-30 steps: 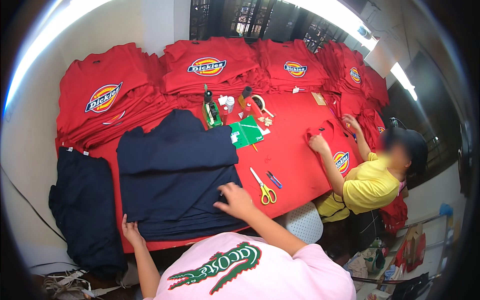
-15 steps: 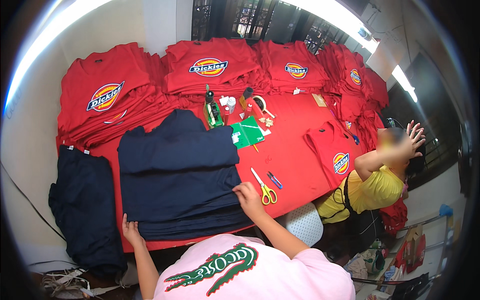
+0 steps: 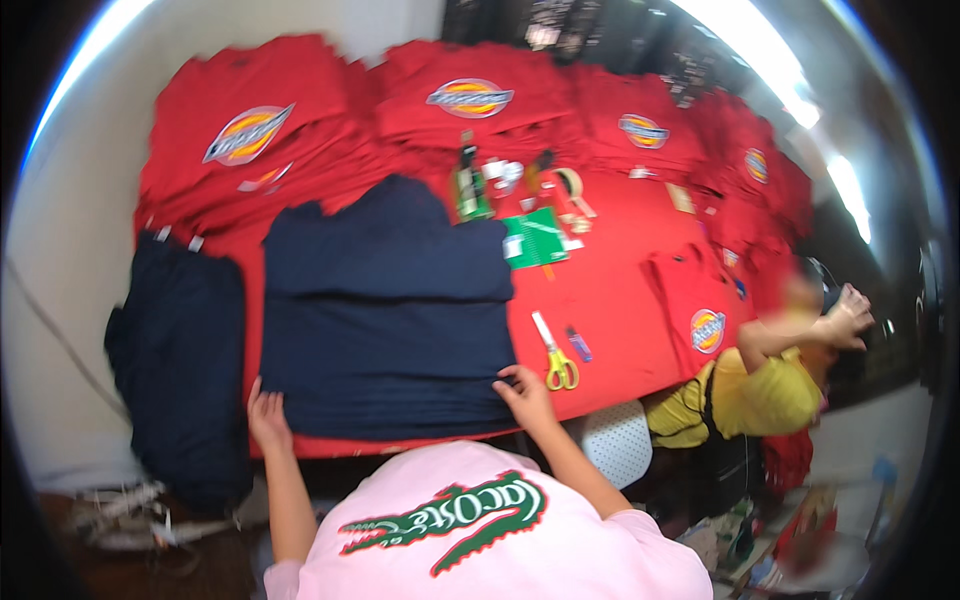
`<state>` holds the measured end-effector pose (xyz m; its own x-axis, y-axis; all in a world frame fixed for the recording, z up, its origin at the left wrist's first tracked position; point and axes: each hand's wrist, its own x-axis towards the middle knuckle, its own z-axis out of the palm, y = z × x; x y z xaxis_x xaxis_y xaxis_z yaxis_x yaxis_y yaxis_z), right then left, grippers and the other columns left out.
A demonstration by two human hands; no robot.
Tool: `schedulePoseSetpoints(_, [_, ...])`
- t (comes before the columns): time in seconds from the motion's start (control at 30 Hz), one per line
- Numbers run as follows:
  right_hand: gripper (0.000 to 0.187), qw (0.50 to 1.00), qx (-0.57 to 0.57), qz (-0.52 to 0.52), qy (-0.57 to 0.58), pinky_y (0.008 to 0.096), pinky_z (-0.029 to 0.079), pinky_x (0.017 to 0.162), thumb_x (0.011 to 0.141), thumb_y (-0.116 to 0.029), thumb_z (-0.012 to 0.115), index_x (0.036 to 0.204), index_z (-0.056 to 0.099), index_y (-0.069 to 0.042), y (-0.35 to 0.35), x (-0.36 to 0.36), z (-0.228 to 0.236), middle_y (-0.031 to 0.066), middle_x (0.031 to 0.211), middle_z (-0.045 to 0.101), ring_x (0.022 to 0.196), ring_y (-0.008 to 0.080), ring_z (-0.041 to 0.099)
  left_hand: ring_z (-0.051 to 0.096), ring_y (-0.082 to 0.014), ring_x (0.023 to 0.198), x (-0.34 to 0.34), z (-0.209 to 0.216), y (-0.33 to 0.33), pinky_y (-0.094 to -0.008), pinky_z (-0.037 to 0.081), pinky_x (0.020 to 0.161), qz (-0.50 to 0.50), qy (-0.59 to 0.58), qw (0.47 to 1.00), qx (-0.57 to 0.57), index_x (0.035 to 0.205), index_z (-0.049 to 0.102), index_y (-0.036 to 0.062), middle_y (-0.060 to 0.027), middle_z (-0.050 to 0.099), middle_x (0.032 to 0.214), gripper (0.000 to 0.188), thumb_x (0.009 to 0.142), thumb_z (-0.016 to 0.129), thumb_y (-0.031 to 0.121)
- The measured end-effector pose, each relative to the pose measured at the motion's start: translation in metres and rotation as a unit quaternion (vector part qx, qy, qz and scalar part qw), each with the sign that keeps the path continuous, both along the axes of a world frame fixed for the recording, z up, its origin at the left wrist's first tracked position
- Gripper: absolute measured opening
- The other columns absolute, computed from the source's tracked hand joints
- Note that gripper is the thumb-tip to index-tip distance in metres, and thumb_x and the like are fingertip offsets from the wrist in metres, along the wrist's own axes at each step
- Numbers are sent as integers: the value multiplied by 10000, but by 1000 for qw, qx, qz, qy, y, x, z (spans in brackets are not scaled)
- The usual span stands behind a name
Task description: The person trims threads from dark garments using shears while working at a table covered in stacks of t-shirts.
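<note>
A pile of folded navy shirts [image 3: 390, 330] lies on the red-covered table in front of me, its near edges fairly even. At the pile's near left corner is my left hand [image 3: 269, 418], fingers stretched out and apart along the edge. My right hand [image 3: 527, 397] is at the near right edge, its thumb and fingers closed on the side of a navy shirt; blur softens the fingertips. Just right of the pile lie yellow-handled scissors [image 3: 560, 368] and small blue thread snips [image 3: 579, 344].
Stacks of red printed shirts [image 3: 340, 110] line the back. More navy garments [image 3: 185, 350] hang over the left edge. A green notebook [image 3: 535, 238], tape roll [image 3: 570, 185] and bottles stand mid-table. A person in yellow [image 3: 770, 390] is at the right, beside a white perforated seat [image 3: 612, 445].
The view has shifted, blurring it. The near layers of the navy pile, spread before, now lie more even. My right hand stays at the right edge. The person in yellow has lowered a raised hand.
</note>
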<state>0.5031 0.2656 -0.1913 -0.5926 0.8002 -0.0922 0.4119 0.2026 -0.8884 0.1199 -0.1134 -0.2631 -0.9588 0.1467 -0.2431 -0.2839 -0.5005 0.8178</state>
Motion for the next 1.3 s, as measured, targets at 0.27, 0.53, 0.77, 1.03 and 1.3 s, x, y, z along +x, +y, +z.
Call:
schedulePoseSetpoints(0.27, [310,999,-18,21,-17,212,370,645,931,62,753,1208,721,-73,-2,15,-13,-61,885,493,745,47,422,572,-334,1308,13,17,12,-483,450,1199,45,-31,996,67,1523,581,-9,-249,536,1442,566,1059,543,312])
schedulePoseSetpoints(0.53, [278,995,-47,81,-17,205,354,641,963,81,722,1209,712,-46,18,13,-18,-63,876,516,728,35,417,616,-236,1178,28,26,13,-410,500,1096,68,-20,995,63,1447,625,6,-120,626,1301,532,1054,517,346])
schedulePoseSetpoints(0.77, [285,992,-68,95,-47,190,371,670,974,48,740,1243,704,-40,14,12,-6,-66,909,535,771,25,459,623,-194,1104,26,37,24,-380,512,1087,72,-21,996,51,1460,620,-10,-72,621,1158,546,1056,475,328])
schedulePoseSetpoints(1.03, [245,994,-60,92,-27,207,368,648,991,-26,764,1232,724,-34,18,21,-17,-77,848,505,735,33,436,606,-213,1122,22,28,21,-398,526,1052,67,-40,996,52,1392,633,-13,-117,660,1361,535,1033,571,378])
schedulePoseSetpoints(1.3, [244,962,-185,153,-134,197,391,692,978,-84,768,1221,754,-65,48,6,53,-83,827,507,763,35,469,567,-308,1330,20,75,38,-456,466,1118,148,-109,980,-76,1430,620,-35,-155,629,1428,546,1033,613,339])
